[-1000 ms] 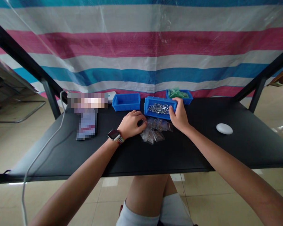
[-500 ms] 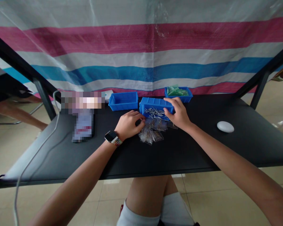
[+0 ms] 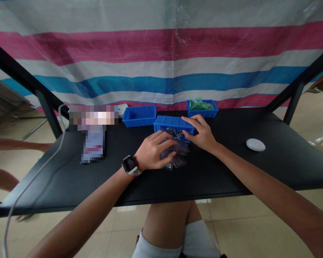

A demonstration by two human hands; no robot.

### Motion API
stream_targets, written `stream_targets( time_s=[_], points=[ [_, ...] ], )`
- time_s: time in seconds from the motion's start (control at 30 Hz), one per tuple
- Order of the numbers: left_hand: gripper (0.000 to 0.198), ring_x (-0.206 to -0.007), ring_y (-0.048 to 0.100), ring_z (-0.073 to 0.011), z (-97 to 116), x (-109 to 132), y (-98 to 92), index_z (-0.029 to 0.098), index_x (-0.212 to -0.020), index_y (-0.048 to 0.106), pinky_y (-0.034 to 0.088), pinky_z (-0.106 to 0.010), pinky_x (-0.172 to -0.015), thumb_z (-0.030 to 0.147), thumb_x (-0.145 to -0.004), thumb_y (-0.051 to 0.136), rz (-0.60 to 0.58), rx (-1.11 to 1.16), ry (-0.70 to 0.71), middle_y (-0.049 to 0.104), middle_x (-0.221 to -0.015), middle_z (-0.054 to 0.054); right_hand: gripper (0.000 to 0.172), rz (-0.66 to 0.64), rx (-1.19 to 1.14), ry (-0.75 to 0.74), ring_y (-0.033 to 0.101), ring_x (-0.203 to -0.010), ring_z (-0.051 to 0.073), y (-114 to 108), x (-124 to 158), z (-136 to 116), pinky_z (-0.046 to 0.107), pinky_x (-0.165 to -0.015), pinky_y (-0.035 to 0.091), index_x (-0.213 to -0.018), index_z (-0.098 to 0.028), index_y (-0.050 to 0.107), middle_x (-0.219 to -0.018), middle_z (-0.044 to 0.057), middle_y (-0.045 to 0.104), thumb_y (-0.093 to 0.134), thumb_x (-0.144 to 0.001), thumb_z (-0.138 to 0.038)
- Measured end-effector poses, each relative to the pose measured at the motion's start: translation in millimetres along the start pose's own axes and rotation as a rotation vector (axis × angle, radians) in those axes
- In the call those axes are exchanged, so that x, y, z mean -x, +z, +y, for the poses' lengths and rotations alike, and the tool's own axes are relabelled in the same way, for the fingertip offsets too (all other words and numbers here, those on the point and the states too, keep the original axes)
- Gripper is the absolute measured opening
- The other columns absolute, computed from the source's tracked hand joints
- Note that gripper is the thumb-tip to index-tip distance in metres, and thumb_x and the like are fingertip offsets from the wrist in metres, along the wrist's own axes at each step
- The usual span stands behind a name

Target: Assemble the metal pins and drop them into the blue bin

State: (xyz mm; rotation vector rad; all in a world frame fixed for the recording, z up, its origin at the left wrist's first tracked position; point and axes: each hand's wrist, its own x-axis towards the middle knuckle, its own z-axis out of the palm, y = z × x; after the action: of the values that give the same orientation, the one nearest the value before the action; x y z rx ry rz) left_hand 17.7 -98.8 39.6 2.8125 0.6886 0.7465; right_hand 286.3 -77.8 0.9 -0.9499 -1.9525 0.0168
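In the middle of the table a blue bin (image 3: 174, 123) lies tipped towards me, with thin metal pieces like nails or screws (image 3: 173, 132) at its mouth. My right hand (image 3: 203, 136) grips the bin's right end between thumb and fingers. Right in front of it is a pile of small clear plastic bags (image 3: 179, 161). Over the left side of this pile reaches my left hand (image 3: 156, 150), a watch on its wrist, fingers apart and partly covering the bags.
At the back stand a second blue bin (image 3: 140, 116), its inside bare, and another blue bin (image 3: 206, 113) holding green packets. A white oval object (image 3: 255, 144) lies to the right. A blurred-out phone-like item (image 3: 94, 145) and a white cable (image 3: 51, 161) are on the left.
My left hand has moved right, over the bags, and its fingers have spread. The tipped bin sits slightly nearer and further left, my right hand still on it. A person at the left has shifted.
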Motion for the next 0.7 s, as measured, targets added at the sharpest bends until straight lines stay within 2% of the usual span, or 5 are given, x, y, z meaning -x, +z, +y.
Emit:
stream_targets(
  time_s=[0.13, 0.3, 0.43, 0.57, 0.7],
  points=[
    [0.053, -0.135, 0.058, -0.0362, 13, 0, 9.0, 0.026, -0.142, 0.067, 0.048, -0.054, -0.113, 0.056, -0.099, 0.064, -0.127, 0.032, 0.198, 0.065, -0.146, -0.014, 0.050, -0.012, 0.003, -0.047, 0.065, -0.107, 0.027, -2, 3, -5, 0.048, -0.097, 0.062, -0.150, -0.033, 0.061, -0.115, 0.008, 0.059, 0.067, -0.102, -0.042],
    [0.063, -0.144, 0.052, -0.0385, 20, 3, 21.8, 0.027, -0.154, 0.059, 0.041, -0.058, -0.121, 0.056, -0.099, 0.063, -0.228, 0.042, 0.318, 0.055, -0.161, -0.014, 0.050, -0.043, 0.058, -0.100, 0.066, -0.107, 0.027, -8, 12, -10, 0.045, -0.092, 0.065, -0.150, -0.032, 0.060, -0.120, 0.010, 0.059, 0.066, -0.102, -0.043],
    [0.063, -0.150, 0.048, -0.0398, 20, 3, 24.2, 0.028, -0.157, 0.056, 0.036, -0.060, -0.124, 0.051, -0.098, 0.063, -0.280, 0.046, 0.343, 0.051, -0.166, -0.012, 0.050, -0.101, 0.086, -0.122, 0.067, -0.103, 0.026, -13, 18, -9, 0.043, -0.083, 0.067, -0.150, -0.035, 0.059, -0.123, 0.010, 0.060, 0.065, -0.103, -0.049],
    [0.063, -0.154, 0.044, -0.0404, 19, 3, 23.1, 0.029, -0.157, 0.056, 0.035, -0.061, -0.126, 0.049, -0.098, 0.063, -0.306, 0.044, 0.326, 0.049, -0.168, -0.011, 0.052, -0.126, 0.104, -0.174, 0.068, -0.108, 0.028, -17, 20, -3, 0.045, -0.085, 0.068, -0.152, -0.036, 0.057, -0.127, 0.011, 0.059, 0.064, -0.103, -0.053],
    [0.064, -0.156, 0.041, -0.0419, 18, 2, 22.9, 0.031, -0.158, 0.057, 0.034, -0.063, -0.126, 0.048, -0.096, 0.066, -0.300, 0.065, 0.319, 0.049, -0.168, -0.010, 0.054, -0.169, 0.117, -0.150, 0.067, -0.113, 0.030, -20, 19, 3, 0.047, -0.087, 0.068, -0.150, -0.037, 0.059, -0.130, 0.011, 0.060, 0.061, -0.102, -0.061]
  ],
)
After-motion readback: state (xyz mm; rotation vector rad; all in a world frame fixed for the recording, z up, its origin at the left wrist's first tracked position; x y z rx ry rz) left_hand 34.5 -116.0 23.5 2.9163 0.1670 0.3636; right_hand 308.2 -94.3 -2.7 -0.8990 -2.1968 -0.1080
